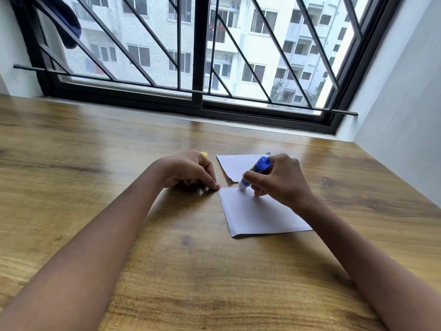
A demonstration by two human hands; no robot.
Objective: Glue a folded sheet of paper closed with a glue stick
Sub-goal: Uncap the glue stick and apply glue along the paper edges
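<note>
both bare forearms are stretching forward, the hands lying near each other.
the left hand (188,170) is resting knuckles up with its fingers curled under, one fingertip (216,186) pressing down; whether it is holding anything is not showing. the right hand (279,180) is gripping a glue stick (259,166) between thumb and curled fingers, tilting it tip-down toward the left.

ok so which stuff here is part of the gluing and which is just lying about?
In use: glue stick in right hand; paper; yellow cap by left hand.
Just there: dark cloth hanging at window.
</note>
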